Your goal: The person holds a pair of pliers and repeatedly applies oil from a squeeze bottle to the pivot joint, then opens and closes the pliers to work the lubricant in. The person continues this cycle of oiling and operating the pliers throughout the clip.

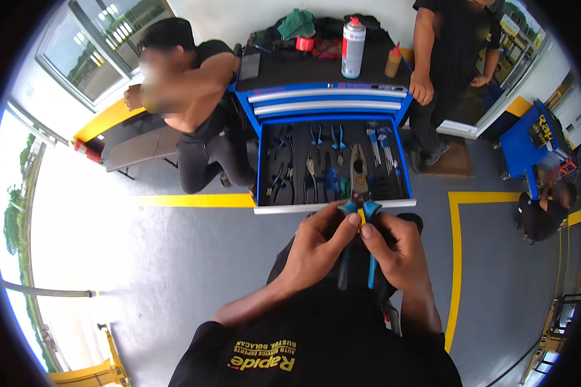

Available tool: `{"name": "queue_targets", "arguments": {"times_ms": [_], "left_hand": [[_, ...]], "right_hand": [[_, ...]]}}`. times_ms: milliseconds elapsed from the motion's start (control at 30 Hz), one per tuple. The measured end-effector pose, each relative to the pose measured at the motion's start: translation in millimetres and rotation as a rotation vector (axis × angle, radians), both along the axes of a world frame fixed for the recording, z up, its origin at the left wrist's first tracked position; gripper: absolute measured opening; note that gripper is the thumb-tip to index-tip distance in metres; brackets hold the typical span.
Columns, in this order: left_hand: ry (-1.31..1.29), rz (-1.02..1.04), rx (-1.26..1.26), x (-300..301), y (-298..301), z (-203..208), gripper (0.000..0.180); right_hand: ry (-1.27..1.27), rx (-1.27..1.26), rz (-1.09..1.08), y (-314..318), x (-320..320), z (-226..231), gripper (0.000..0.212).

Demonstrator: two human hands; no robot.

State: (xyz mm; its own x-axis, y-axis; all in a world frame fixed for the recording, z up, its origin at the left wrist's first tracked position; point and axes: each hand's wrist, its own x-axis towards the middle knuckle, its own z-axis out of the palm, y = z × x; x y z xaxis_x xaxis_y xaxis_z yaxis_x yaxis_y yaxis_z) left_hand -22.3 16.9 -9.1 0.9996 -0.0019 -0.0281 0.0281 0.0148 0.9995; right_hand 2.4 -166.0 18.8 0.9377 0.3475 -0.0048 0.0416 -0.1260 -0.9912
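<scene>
Both of my hands are closed around a pair of combination pliers [360, 186] with blue and dark grips. Its metal jaws point away from me, over the front of the open drawer [284, 209]. My left hand [316, 244] grips the left handle and my right hand [399, 248] the right one, with the thumbs almost meeting between them. A small yellow piece [361, 217] shows beside the thumbs; what it belongs to I cannot tell. In the drawer's dark insert lie several more tools, among them slip-joint pliers [311, 177] and blue-handled pliers [337, 137].
On the blue tool cabinet [258, 97] stand a spray can [353, 48], a small bottle [392, 61] and a green cloth [297, 24]. One person [206, 122] sits at left by a bench [142, 149]; another [455, 64] stands at right. A third [543, 209] crouches farther right near a blue cart [526, 138].
</scene>
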Motion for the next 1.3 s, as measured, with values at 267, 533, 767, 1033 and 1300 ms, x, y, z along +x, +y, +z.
{"name": "queue_targets", "arguments": {"times_ms": [267,533,767,1033,1300], "left_hand": [[0.251,-0.282,-0.459,11,40,23,0.044],[0.096,-0.052,-0.356,-9,0,4,0.056],[0.182,-0.218,-0.555,-10,23,-2,0.066],[0.228,-0.199,-0.726,-14,3,-10,0.075],[0.187,-0.264,-0.785,-13,7,-16,0.078]], "right_hand": [[0.101,-0.003,0.284,-47,18,0,0.035],[0.059,0.067,0.028,10,-12,3,0.028],[0.106,0.112,0.085,-32,-4,-7,0.030],[0.096,0.196,0.132,-9,-12,-20,0.033],[0.197,0.200,0.002,-52,8,-19,0.045]]}}
